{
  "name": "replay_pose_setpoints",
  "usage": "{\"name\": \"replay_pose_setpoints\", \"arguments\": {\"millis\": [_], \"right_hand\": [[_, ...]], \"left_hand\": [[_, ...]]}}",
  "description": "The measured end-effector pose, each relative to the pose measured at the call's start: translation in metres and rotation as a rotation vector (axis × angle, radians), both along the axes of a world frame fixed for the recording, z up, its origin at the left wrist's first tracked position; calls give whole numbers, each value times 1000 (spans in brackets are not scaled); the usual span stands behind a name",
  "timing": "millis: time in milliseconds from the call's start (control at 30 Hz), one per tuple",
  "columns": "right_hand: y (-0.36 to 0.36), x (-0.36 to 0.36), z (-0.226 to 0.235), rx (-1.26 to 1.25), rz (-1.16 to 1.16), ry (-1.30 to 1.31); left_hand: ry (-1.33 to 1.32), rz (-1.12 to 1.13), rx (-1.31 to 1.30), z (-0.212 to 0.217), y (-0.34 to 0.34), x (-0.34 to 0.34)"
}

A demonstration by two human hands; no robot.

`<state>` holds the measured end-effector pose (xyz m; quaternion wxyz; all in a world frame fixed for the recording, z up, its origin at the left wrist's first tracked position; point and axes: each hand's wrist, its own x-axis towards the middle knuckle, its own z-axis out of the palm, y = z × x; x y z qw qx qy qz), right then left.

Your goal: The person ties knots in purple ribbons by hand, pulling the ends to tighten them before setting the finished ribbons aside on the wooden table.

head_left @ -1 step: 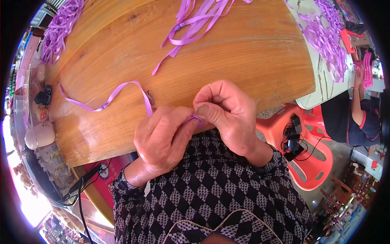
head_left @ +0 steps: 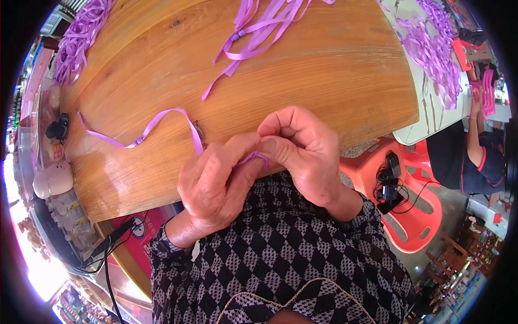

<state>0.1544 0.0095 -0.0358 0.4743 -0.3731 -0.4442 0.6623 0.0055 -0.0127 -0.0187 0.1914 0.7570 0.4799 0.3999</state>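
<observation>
Trailing from nine o'clock across the wooden table (head_left: 302,81), a thin purple ribbon (head_left: 156,123) is led to the near edge, where its end is pinched by the left hand (head_left: 216,186) and right hand (head_left: 299,148). Light, limp and slippery, it is probably best gripped near the end.

A red sign (head_left: 141,236) with a round white emblem stands under the near edge of the desk (head_left: 324,81). Small clear packages (head_left: 73,213) lie at the left, too blurred to tell more.
</observation>
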Motion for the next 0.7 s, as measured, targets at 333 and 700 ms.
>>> {"name": "replay_pose_setpoints", "arguments": {"millis": [333,700], "right_hand": [[-10,-2,-2,-8,34,123],[-10,3,-10,317,-60,-272]], "left_hand": [[29,105,197,-10,3,-1],[125,70,-79,-4,-2,-7]]}}
